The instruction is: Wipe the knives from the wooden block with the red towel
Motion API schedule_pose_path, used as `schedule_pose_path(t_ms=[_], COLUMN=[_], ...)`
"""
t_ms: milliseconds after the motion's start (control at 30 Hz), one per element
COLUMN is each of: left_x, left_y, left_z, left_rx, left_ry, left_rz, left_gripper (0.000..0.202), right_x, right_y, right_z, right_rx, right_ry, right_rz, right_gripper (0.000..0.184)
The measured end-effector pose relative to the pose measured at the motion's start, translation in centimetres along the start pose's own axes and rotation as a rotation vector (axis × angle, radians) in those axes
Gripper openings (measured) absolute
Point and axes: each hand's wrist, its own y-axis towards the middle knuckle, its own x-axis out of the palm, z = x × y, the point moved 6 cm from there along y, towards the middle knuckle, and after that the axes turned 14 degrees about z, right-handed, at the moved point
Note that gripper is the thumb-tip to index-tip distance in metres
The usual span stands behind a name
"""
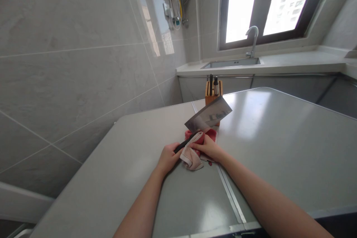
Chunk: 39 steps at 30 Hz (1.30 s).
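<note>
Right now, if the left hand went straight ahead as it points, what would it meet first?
Probably the crumpled red-and-pink cloth ahead of the left hand, along the slim black handle it grips; depth is unclear.

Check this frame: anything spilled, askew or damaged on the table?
Nothing clearly broken. One oddity: a small dark-red spot at the cloth, near the seam, standing out against the pale table. Can't tell whether it's a stain or part of the cloth.
</note>
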Motion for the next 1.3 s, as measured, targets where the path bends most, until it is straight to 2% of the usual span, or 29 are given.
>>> schedule_pose_path(t_ms=[267,500,700,800,967,1300], left_x=[0.2,0.2,0.1,0.0,-0.1,0.0], left_y=[0.1,0.0,0.0,0.1,0.0,0.1], left_z=[0.0,-0.3,-0.2,-0.3,-0.4,-0.2], left_rx=[0.033,0.022,0.006,-0.005,0.007,0.046], left_ry=[0.045,0.012,0.001,-0.008,-0.014,0.010], left_rz=[0.003,0.001,0.021,0.026,0.036,0.037], left_gripper=[0.036,0.031,0.034,0.034,0.033,0.026], right_x=[-0.3,-0.3,0.0,0.1,0.3,0.0], right_y=[0.2,0.4,0.1,-0.2,-0.4,0.1], right_z=[0.2,0.6,0.4,0.1,0.3,0.8], right_rx=[0.004,0.001,0.038,0.075,0.140,0.068], right_ry=[0.000,-0.003,0.096,0.119,0.176,0.083], right_rz=[0.082,0.087,0.029,-0.041,-0.124,-0.012], right_gripper=[0.039,0.038,0.043,0.044,0.036,0.035])
